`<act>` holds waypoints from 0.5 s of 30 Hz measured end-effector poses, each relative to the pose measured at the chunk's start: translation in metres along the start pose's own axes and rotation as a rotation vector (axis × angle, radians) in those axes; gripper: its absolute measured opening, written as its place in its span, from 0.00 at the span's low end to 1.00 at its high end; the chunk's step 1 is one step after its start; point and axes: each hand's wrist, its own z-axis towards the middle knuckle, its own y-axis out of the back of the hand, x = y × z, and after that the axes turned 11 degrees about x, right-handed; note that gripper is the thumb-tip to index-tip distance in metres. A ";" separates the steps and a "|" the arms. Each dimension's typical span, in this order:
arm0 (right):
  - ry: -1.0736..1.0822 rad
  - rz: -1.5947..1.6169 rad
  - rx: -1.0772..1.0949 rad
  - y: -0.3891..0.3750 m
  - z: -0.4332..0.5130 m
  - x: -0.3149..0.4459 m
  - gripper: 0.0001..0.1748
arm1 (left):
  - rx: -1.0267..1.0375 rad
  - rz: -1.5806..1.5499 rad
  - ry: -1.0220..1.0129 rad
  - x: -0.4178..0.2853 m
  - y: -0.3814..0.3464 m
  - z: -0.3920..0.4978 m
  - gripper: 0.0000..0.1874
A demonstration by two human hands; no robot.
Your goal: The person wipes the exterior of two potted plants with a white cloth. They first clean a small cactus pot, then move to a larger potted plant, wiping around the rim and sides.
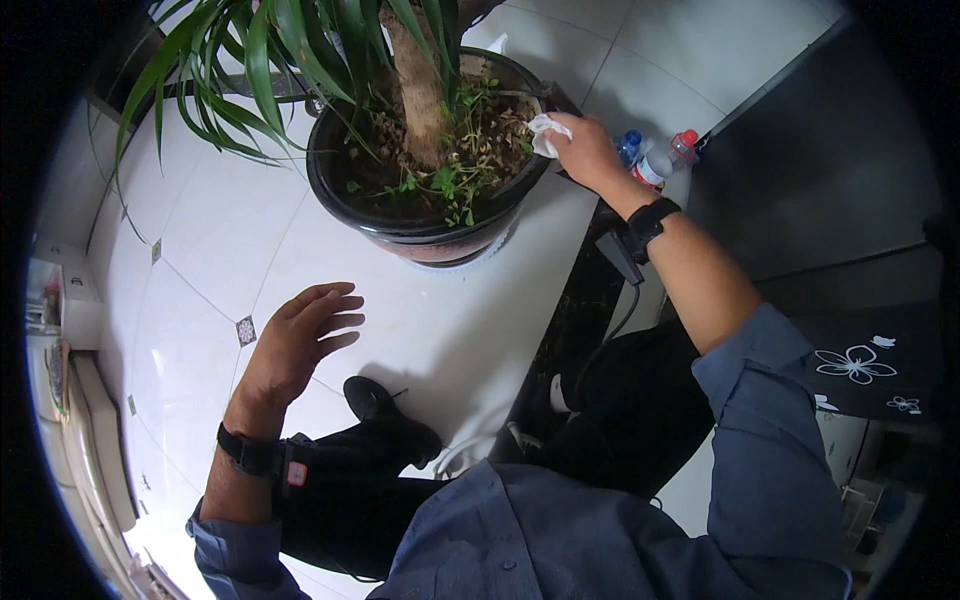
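My right hand (589, 150) grips a crumpled white tissue (550, 135) at the right rim of a large dark glazed plant pot (420, 231). Brown soil (379, 195) with small green weeds (446, 182) fills the pot around a thick plant trunk (421, 97). Long strap-like leaves (259, 67) hang over the pot's left side. My left hand (304, 330) is raised in the air in front of the pot, apart from it, with its fingers spread and nothing in them. Each of my wrists wears a black strap.
Two plastic bottles, one with a blue cap (631, 139) and one with a red cap (684, 142), stand right of my right hand. A dark cabinet or panel (810, 180) rises beyond them. White tile floor (202, 225) surrounds the pot. A black cable (626, 319) hangs below my right wrist.
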 end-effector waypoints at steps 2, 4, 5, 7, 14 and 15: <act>-0.033 0.043 0.050 0.000 -0.001 0.001 0.21 | -0.008 -0.004 0.013 -0.002 -0.001 0.000 0.21; -0.008 0.024 0.051 0.001 -0.007 0.010 0.21 | -0.019 -0.011 0.020 -0.003 -0.001 0.000 0.20; -0.010 0.029 0.082 0.003 -0.012 0.016 0.22 | -0.032 -0.029 0.032 -0.003 -0.001 -0.001 0.20; -0.039 0.030 0.162 0.009 -0.026 0.028 0.22 | -0.036 -0.025 0.037 -0.001 0.000 -0.001 0.20; 0.075 0.067 0.303 0.007 -0.081 0.089 0.22 | -0.003 -0.022 -0.012 0.000 0.001 0.000 0.21; 0.128 0.032 0.325 0.005 -0.087 0.096 0.21 | -0.003 -0.035 -0.012 0.000 0.000 0.000 0.21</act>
